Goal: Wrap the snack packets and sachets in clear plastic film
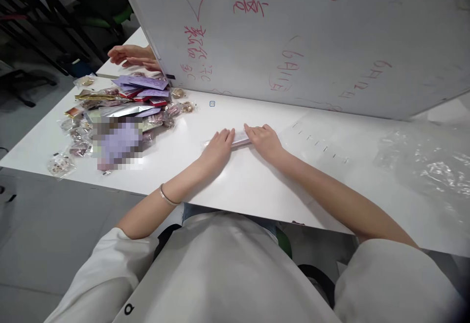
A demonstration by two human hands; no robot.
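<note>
In the head view, a narrow, pale, flat package wrapped in clear plastic [240,139] is being held down on the smooth white table [176,169], in front of the white, red-lettered whiteboard [312,34] and apart from its lower edge. It is being covered at one end by the left hand [218,146] and at the other by the right hand [265,141], fingers together and bent over it; whether the thumbs are closing underneath cannot be told. The handling is judged as being in progress, not finished. By the whiteboard's left edge, a mixed heap of lilac, red and clear-wrapped packets [145,84] is being left untouched by both hands; how many are done cannot be told. Before the whiteboard's right part, a crumpled transparent plastic sheet [422,161] is being left spread out.
</note>
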